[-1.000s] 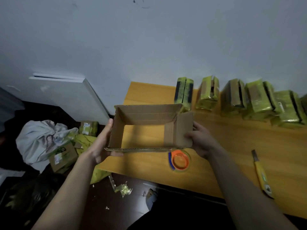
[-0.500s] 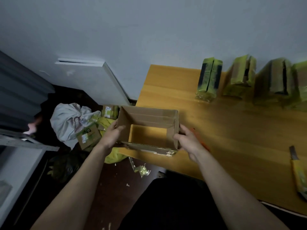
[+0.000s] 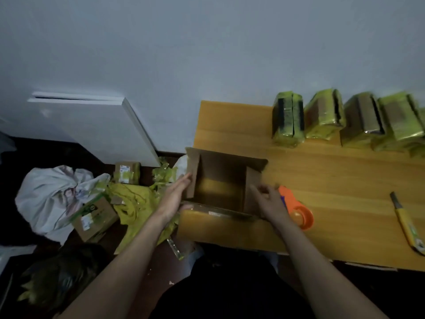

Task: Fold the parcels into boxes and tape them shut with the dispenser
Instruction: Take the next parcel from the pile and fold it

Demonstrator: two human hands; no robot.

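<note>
At far left, on the dark floor, a white bag [image 3: 49, 194] is seen heaped beside small labelled cartons [image 3: 95, 216] and crumpled yellow wrapping [image 3: 135, 203], below a white panel [image 3: 92, 127] leaned against the wall. Toward the centre, an open cardboard box [image 3: 220, 183] is held at the near left corner of the wooden table [image 3: 322, 203], its flaps standing up and the tabletop visible through its unsealed underside. The box's left wall is pressed by the left hand [image 3: 173, 198], fingers straight and flat against the cardboard. The right-side flap is touched by the right hand [image 3: 269, 201], fingers loosely bent at its edge; whether the flap is actually pinched cannot be told. Just beside that hand, an orange tape dispenser [image 3: 297, 211] is left lying on the table, untouched. Farther right, a row of yellow-green wrapped parcels [image 3: 345, 120] is stood along the wall, and a yellow utility knife [image 3: 407, 223] is laid near the table's right edge, well apart from the box.

The step in hand is judged to be the shaping of the box, with taping not yet begun. For the next move, the flaps would need to be folded in and held flat by one hand, so that the dispenser can be taken up by the other and drawn along the seam.
</note>
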